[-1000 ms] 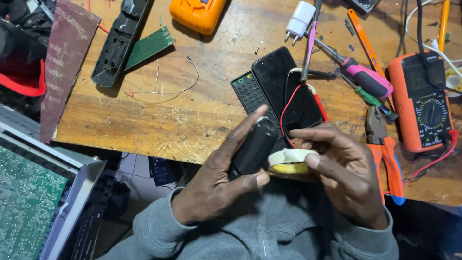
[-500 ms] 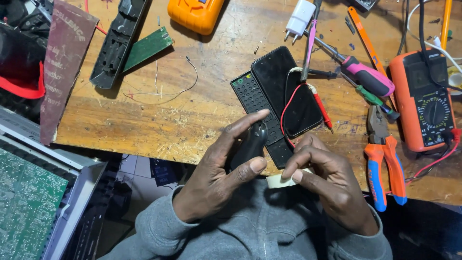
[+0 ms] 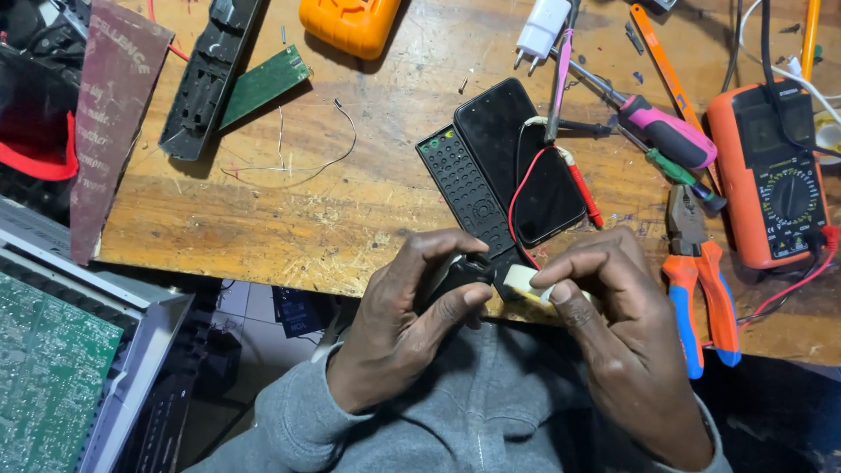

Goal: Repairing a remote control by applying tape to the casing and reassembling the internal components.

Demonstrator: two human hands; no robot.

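My left hand (image 3: 407, 320) grips a small black device (image 3: 464, 271) at the wooden workbench's near edge, thumb and fingers wrapped round it. My right hand (image 3: 618, 324) pinches a cream roll of tape (image 3: 524, 280) right beside that device, almost touching it. Just beyond my fingers lie a black remote control (image 3: 460, 188) and a black phone (image 3: 517, 153), side by side. A red wire (image 3: 523, 188) runs across the phone down toward my hands.
Orange-handled pliers (image 3: 701, 289) lie right of my right hand, with an orange multimeter (image 3: 775, 175), pink and green screwdrivers (image 3: 666, 136), and a white plug (image 3: 540, 26) beyond. Far left: a black casing (image 3: 206, 79), green board (image 3: 263, 83), maroon strip (image 3: 109, 123). An open chassis with a circuit board (image 3: 53, 368) sits lower left.
Both hands dropped toward the bench's near edge. The tape roll, seen flat in my right hand earlier, is now pinched at its edge against the black device.
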